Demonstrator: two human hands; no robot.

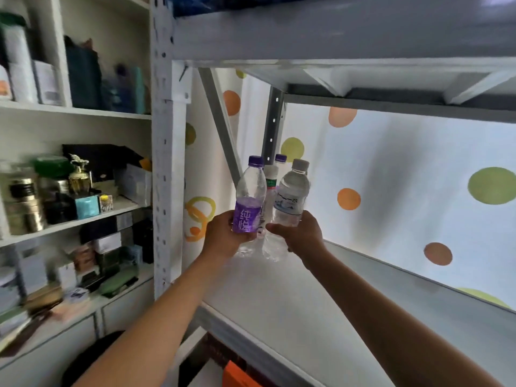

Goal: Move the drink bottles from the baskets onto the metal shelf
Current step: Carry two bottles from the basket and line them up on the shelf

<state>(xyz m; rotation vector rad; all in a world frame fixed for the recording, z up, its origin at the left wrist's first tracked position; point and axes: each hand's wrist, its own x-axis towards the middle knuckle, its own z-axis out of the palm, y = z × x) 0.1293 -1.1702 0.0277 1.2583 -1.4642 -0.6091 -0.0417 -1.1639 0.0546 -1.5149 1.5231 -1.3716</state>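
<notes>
Both hands are reaching into the back left corner of the metal shelf (349, 303), each carrying one bottle. The left hand (223, 236) has its fingers curled round the lower half of the purple-label water bottle (249, 202); the right hand (300, 233) wraps the lower body of the clear water bottle with the white cap (291, 196). So each grip is closed on its own bottle, with the thumb-side facing the camera.

Both bottles stand roughly upright — long axis vertical, caps up — with the purple one leaning slightly to the right at the top. Their bases appear to sit just above the shelf board or barely on it; the hands hide the contact, so I cannot tell which. They are side by side, nearly touching.

The relation that matters lies behind them: two more bottles already stand in the corner, a purple-capped bottle (280, 159) and a bottle with a green-and-red label (270, 180), just beyond and between the held pair, near the rear upright post (275, 127). The placing spot therefore lies straight down and slightly forward of those, not further back. Neither hand is clearly nearer; the left sits closer to the front post (164, 135), so it has less sideways room.

To the left, a white cabinet (75, 113) holds boxes and jars.
</notes>
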